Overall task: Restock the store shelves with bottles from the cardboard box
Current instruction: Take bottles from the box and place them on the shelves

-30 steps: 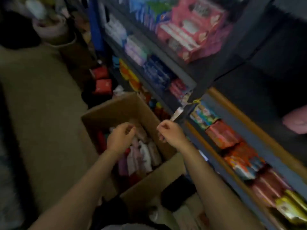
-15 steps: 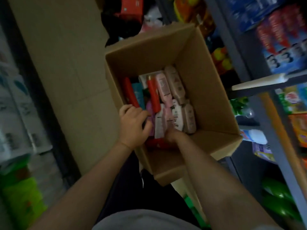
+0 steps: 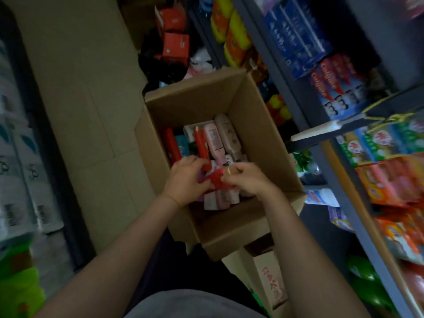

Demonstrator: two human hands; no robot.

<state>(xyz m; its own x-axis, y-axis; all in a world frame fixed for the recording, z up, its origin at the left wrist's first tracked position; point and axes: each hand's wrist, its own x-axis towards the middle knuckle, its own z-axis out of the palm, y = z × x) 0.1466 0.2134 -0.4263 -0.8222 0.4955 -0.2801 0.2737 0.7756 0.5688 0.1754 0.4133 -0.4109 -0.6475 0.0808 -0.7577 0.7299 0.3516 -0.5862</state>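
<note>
Both hands meet inside the cardboard box [image 3: 257,125]: left hand [image 3: 187,180] curls round a red bottle [image 3: 219,181], right hand [image 3: 249,180] pinches its other end. Its long axis seems to run crosswise between them; shelves [image 3: 330,143] stand right of the box, nearer the right hand.

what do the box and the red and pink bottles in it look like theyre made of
Open brown cardboard box: matte corrugated cardboard, going by its dull walls and folded flaps. Red bottle and pale pink bottle: probably smooth plastic with printed labels, though the dim, blurred frame leaves this uncertain.
</note>
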